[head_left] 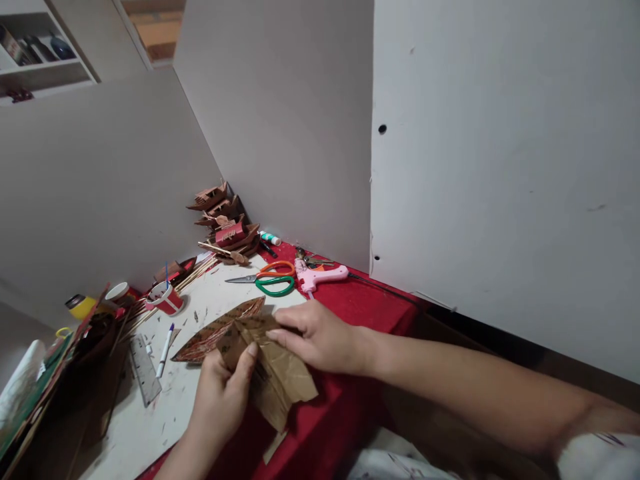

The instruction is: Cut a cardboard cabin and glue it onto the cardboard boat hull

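Observation:
A creased sheet of brown paper (285, 373), shiny in places and with dark printed marks near its top, is held up between my two hands at the table's front edge. My left hand (223, 393) pinches its left side, thumb on top. At the upper right edge, the closed fingers and thumb of my right hand (317, 337) grip the same sheet. Just behind it lies a pointed, boat-shaped brown piece (215, 330), partly covered by the sheet and my left hand. A narrow brown strip (275, 448) hangs below the sheet.
Behind my hands lie scissors (275, 279) with orange and green handles and a pink glue gun (323, 275). Small model boats (230, 233) stand in the corner. Leftward are a paper cup (167, 300), a marker (164, 351), a ruler (144, 370) and stacked cardboard (55, 393). Grey panels (300, 120) enclose the table.

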Tool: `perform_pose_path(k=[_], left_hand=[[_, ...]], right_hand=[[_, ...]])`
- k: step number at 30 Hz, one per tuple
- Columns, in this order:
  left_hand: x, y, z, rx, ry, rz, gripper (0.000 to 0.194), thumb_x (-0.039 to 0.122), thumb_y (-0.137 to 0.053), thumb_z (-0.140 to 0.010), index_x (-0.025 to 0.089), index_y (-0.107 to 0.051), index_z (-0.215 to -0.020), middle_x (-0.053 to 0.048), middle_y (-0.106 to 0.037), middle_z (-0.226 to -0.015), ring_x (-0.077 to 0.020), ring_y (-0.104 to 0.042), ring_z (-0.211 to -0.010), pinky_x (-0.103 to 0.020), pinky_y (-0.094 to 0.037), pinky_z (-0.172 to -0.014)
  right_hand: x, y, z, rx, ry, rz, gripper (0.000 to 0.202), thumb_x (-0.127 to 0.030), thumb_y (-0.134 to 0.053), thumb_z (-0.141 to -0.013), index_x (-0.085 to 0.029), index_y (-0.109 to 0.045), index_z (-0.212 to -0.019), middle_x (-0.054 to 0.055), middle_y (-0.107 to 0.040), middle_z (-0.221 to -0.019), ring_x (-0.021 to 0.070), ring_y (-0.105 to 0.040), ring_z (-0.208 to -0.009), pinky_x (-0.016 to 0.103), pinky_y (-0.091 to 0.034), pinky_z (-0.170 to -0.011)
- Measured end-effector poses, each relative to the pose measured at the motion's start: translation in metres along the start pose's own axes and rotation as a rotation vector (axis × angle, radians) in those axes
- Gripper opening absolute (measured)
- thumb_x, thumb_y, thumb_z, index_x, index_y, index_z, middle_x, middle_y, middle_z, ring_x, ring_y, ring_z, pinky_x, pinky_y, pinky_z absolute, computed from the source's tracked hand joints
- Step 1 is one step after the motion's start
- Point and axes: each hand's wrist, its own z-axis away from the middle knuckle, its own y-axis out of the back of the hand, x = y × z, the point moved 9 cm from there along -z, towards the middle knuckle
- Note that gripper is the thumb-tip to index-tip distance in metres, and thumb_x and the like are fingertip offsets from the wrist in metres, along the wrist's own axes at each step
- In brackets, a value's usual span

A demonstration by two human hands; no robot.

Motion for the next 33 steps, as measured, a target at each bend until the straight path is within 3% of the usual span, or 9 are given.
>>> perform_pose_path(k=[4, 8, 12, 15, 20, 25, 28, 31, 33], left_hand=[[0.012, 0.010, 0.008, 0.148, -0.137, -0.172, 0.028, 0.025, -0.068, -0.075, 0.019, -0.059, -0.050, 0.002, -0.052, -0.049, -0.0135, -0.046, -0.049, -0.025, -0.037, -0.053], [0.013, 0.004, 0.009, 0.053, 0.002, 0.062, 0.020, 0.036, -0.065, -0.082, 0.018, -0.072, -0.076, -0.002, -0.068, -0.069, -0.0171, -0.058, -0.061, -0.026, -0.047, -0.060], [0.009, -0.009, 0.014, -0.086, 0.162, 0.304, 0.029, 0.043, -0.070, -0.080, 0.018, -0.076, -0.094, -0.005, -0.075, -0.083, -0.0190, -0.065, -0.069, -0.027, -0.052, -0.065], [0.003, -0.014, 0.017, -0.125, 0.243, 0.426, 0.028, 0.041, -0.076, -0.074, 0.018, -0.077, -0.090, -0.005, -0.076, -0.080, -0.0181, -0.066, -0.068, -0.026, -0.052, -0.065], [-0.004, -0.017, 0.011, -0.194, 0.236, 0.508, 0.021, 0.033, -0.081, -0.070, 0.018, -0.078, -0.084, -0.004, -0.076, -0.085, -0.0190, -0.067, -0.079, -0.025, -0.051, -0.073], [-0.006, -0.027, 0.010, -0.380, 0.226, 0.449, 0.031, 0.033, -0.074, -0.077, 0.019, -0.076, -0.105, -0.007, -0.077, -0.097, -0.0237, -0.068, -0.091, -0.031, -0.052, -0.082], [0.007, -0.008, 0.011, -0.241, 0.052, 0.249, 0.030, 0.030, -0.064, -0.086, 0.023, -0.073, -0.114, -0.006, -0.076, -0.105, -0.0242, -0.069, -0.096, -0.030, -0.054, -0.083], [0.041, 0.028, 0.022, 0.091, -0.334, -0.100, 0.037, 0.016, -0.061, -0.087, 0.028, -0.069, -0.121, -0.003, -0.074, -0.115, -0.0222, -0.069, -0.101, -0.028, -0.053, -0.087], [0.062, 0.044, 0.037, 0.290, -0.583, -0.281, 0.054, 0.009, -0.064, -0.081, 0.029, -0.061, -0.131, -0.003, -0.069, -0.126, -0.0245, -0.066, -0.110, -0.032, -0.051, -0.095]], right_hand=[[-0.015, -0.007, 0.004, 0.030, 0.102, 0.048, 0.025, -0.018, -0.045, -0.090, -0.020, -0.040, -0.066, -0.003, -0.041, -0.061, 0.0109, -0.036, -0.055, 0.024, -0.029, -0.053], [0.003, 0.007, -0.002, 0.116, -0.126, -0.337, 0.036, -0.026, -0.055, -0.087, -0.019, -0.036, -0.057, -0.006, -0.030, -0.057, 0.0078, -0.031, -0.053, 0.021, -0.028, -0.049], [0.003, 0.001, -0.006, -0.055, -0.231, -0.647, 0.013, -0.024, -0.057, -0.086, -0.013, -0.062, -0.090, -0.001, -0.059, -0.074, 0.0083, -0.053, -0.062, 0.018, -0.044, -0.057], [-0.011, 0.004, -0.007, -0.120, -0.066, -0.567, 0.029, -0.017, -0.053, -0.089, -0.009, -0.063, -0.114, 0.009, -0.071, -0.100, 0.0118, -0.066, -0.083, 0.022, -0.053, -0.074], [-0.034, 0.010, 0.003, -0.070, 0.388, -0.358, 0.032, -0.005, -0.051, -0.089, -0.005, -0.065, -0.118, 0.018, -0.072, -0.111, 0.0131, -0.069, -0.100, 0.018, -0.053, -0.083], [-0.021, 0.020, 0.005, 0.027, 0.329, -0.373, 0.031, -0.002, -0.051, -0.089, -0.009, -0.068, -0.113, 0.015, -0.074, -0.107, 0.0126, -0.070, -0.100, 0.018, -0.054, -0.084], [-0.022, 0.038, 0.007, 0.116, 0.281, -0.306, 0.032, -0.007, -0.061, -0.085, -0.012, -0.067, -0.116, 0.013, -0.073, -0.107, 0.0145, -0.069, -0.098, 0.024, -0.055, -0.086], [-0.010, 0.067, 0.017, 0.367, 0.092, -0.362, 0.024, -0.018, -0.068, -0.084, -0.016, -0.069, -0.108, 0.008, -0.073, -0.093, 0.0132, -0.068, -0.080, 0.024, -0.057, -0.071], [0.004, 0.066, 0.024, 0.425, -0.105, -0.576, 0.018, -0.032, -0.066, -0.088, -0.016, -0.071, -0.095, 0.004, -0.070, -0.077, 0.0098, -0.064, -0.061, 0.020, -0.053, -0.056]])
